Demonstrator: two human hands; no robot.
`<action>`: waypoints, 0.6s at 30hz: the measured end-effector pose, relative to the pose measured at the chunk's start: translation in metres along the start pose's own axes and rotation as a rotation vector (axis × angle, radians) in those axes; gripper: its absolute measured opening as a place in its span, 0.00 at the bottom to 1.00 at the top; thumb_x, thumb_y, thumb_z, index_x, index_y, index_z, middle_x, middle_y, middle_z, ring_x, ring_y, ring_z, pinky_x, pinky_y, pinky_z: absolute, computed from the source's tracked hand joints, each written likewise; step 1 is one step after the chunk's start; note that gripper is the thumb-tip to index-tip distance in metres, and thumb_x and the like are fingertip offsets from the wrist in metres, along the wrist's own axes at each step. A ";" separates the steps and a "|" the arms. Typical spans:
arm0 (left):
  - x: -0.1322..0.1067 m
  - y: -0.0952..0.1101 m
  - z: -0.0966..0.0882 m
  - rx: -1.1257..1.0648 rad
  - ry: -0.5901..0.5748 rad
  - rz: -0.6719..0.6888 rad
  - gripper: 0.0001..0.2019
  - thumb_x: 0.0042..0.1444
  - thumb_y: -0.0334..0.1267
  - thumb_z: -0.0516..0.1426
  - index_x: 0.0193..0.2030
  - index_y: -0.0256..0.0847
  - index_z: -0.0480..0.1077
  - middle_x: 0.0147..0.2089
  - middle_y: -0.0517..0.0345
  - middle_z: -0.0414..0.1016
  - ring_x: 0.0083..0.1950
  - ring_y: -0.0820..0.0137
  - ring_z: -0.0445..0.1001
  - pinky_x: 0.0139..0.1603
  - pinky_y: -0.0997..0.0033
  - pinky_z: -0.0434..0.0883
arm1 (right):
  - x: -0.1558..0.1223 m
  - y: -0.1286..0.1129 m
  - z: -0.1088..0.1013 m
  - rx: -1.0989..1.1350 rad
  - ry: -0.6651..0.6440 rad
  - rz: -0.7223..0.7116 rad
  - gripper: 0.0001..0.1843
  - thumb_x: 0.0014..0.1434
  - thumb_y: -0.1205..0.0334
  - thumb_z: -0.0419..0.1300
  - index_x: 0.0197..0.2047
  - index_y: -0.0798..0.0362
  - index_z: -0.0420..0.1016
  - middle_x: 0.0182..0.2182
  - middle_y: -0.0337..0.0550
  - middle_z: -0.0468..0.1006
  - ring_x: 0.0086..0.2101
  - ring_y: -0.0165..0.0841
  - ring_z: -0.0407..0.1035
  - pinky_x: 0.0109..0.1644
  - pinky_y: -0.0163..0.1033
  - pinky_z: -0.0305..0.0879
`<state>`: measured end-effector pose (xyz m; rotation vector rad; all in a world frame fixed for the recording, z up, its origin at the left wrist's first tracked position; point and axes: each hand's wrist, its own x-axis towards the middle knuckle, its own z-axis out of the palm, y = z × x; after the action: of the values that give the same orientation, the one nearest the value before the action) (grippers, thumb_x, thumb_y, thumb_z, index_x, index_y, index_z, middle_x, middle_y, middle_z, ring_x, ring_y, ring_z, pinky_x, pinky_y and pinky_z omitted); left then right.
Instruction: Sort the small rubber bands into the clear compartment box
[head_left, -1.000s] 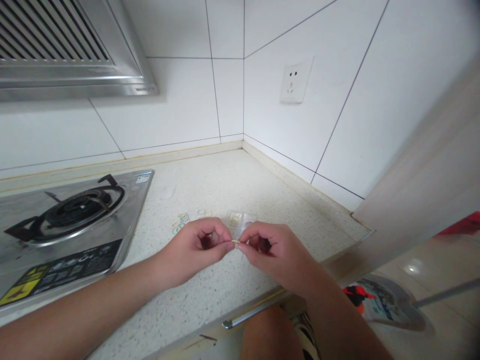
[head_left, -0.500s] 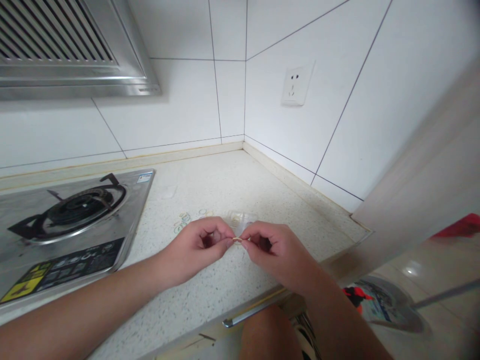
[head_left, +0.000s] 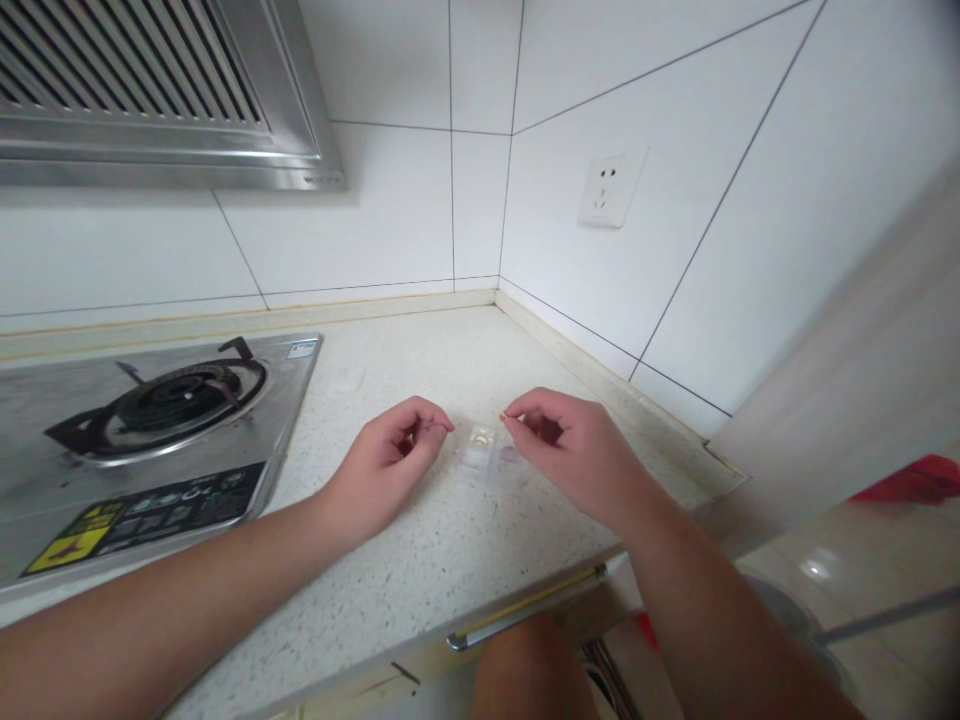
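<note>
White-tiled kitchen corner w/ speckled countertop (head_left: 450,540). A small clear plastic box (head_left: 481,447) lies on it, well right of the gas stove (head_left: 157,400). Left hand (head_left: 390,465) and right hand (head_left: 570,455) flank the box, not touching; fingers pinched together, probably on something tiny, can't tell what.

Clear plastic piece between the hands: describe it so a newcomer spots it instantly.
Start at the gas stove, then move right along the speckled countertop. Between the left hand and right hand lies a small clear plastic piece. It is see-through, with a small yellowish ring on it.
</note>
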<state>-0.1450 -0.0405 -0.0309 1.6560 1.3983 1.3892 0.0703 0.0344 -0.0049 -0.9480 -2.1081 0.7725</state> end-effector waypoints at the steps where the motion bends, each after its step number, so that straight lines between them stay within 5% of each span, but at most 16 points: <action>1: 0.001 -0.002 -0.001 0.004 0.008 -0.003 0.07 0.64 0.43 0.56 0.40 0.44 0.71 0.30 0.65 0.67 0.32 0.77 0.63 0.34 0.75 0.61 | 0.008 0.002 0.000 -0.043 -0.007 -0.001 0.10 0.59 0.53 0.59 0.38 0.49 0.78 0.24 0.35 0.71 0.23 0.21 0.59 0.28 0.31 0.55; 7: 0.005 -0.006 -0.004 0.022 0.036 -0.009 0.07 0.64 0.43 0.56 0.39 0.43 0.71 0.31 0.65 0.69 0.32 0.76 0.65 0.33 0.75 0.62 | 0.038 0.028 0.019 -0.186 -0.064 0.011 0.09 0.58 0.57 0.59 0.37 0.48 0.80 0.29 0.37 0.76 0.29 0.24 0.64 0.36 0.34 0.58; 18: 0.007 -0.010 -0.004 0.049 0.024 -0.015 0.07 0.64 0.43 0.56 0.38 0.43 0.71 0.30 0.65 0.68 0.31 0.76 0.63 0.33 0.75 0.60 | 0.032 0.037 0.028 -0.186 -0.080 -0.134 0.11 0.62 0.58 0.58 0.40 0.47 0.82 0.37 0.40 0.74 0.41 0.27 0.66 0.51 0.37 0.60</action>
<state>-0.1528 -0.0320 -0.0359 1.6616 1.4660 1.3809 0.0471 0.0737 -0.0374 -0.8732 -2.3183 0.5618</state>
